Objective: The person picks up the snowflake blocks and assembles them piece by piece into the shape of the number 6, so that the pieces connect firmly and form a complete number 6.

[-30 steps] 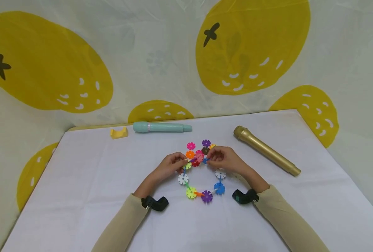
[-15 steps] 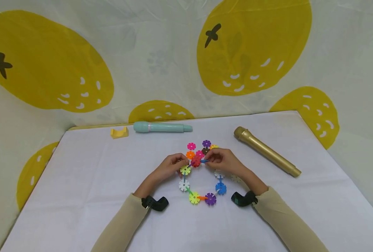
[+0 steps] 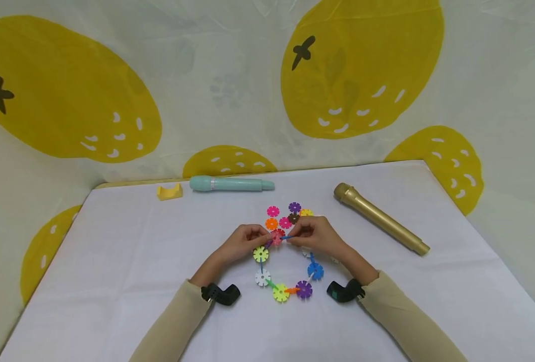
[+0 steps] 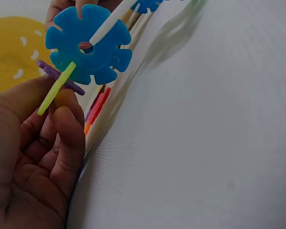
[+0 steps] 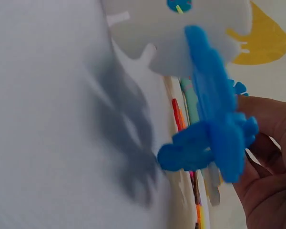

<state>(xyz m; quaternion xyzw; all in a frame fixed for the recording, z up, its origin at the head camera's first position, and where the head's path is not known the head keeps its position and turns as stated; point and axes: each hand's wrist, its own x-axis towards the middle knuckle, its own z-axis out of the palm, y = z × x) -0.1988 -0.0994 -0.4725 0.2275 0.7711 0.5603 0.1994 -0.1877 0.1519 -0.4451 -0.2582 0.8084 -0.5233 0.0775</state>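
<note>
A ring-like chain of notched plastic discs, in several colours, stands at mid-table in the head view, with a yellow-green disc (image 3: pixel 281 292) and a purple disc (image 3: pixel 304 289) at its near side. My left hand (image 3: pixel 244 242) pinches the chain's far left part, fingertips at the red disc (image 3: pixel 277 237). In the left wrist view its thumb and finger are beside a dark purple disc (image 4: pixel 62 78) joined to a yellow one (image 4: pixel 57 88). My right hand (image 3: pixel 319 235) pinches a blue disc (image 3: pixel 287 237), seen edge-on right at the red one. Its fingers partly cover a white disc below.
Loose discs lie beyond the hands: pink (image 3: pixel 273 211), orange (image 3: pixel 272 223), purple (image 3: pixel 295 207), brown (image 3: pixel 294 218) and yellow (image 3: pixel 307 212). Farther back are a mint microphone (image 3: pixel 232 183) and a yellow holder (image 3: pixel 170 191). A gold microphone (image 3: pixel 380 217) lies at the right.
Both hands have come slightly nearer the person. The chain's left and near discs have shifted toward the person. The blue disc in the right hand has moved left, closer to the red disc.
</note>
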